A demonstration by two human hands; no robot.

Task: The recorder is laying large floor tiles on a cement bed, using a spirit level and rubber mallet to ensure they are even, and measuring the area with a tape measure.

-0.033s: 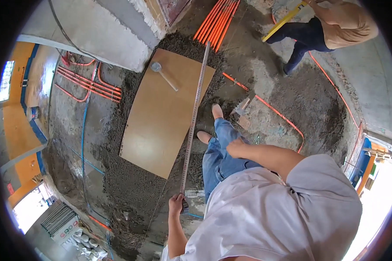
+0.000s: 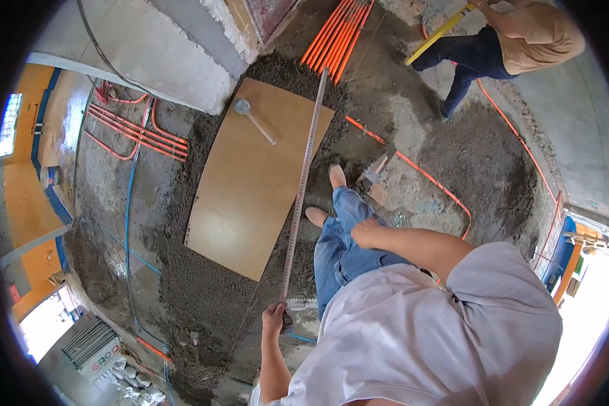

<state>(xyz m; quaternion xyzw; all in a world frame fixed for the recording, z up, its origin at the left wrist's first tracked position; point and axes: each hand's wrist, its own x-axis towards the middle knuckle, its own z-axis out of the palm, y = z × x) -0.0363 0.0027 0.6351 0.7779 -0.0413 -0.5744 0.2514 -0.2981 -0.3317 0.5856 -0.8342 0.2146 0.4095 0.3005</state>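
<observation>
My left hand [image 2: 274,318] grips the near end of a long grey straightedge [image 2: 303,183]. The bar runs away from me along the right edge of a large tan tile [image 2: 250,183], which lies on a bed of dark mortar [image 2: 196,284]. A mallet [image 2: 254,118] with a wooden handle rests on the tile's far end. My right hand [image 2: 365,233] lies on my bent knee in blue jeans; its fingers are hidden. My two feet [image 2: 326,196] stand just right of the bar.
A trowel [image 2: 375,169] lies on the mortar beyond my feet. Orange pipes [image 2: 335,37] run across the floor at the top, left and right. Another person [image 2: 514,40] works at the top right with a yellow-handled tool. A concrete wall block [image 2: 149,54] stands at the upper left.
</observation>
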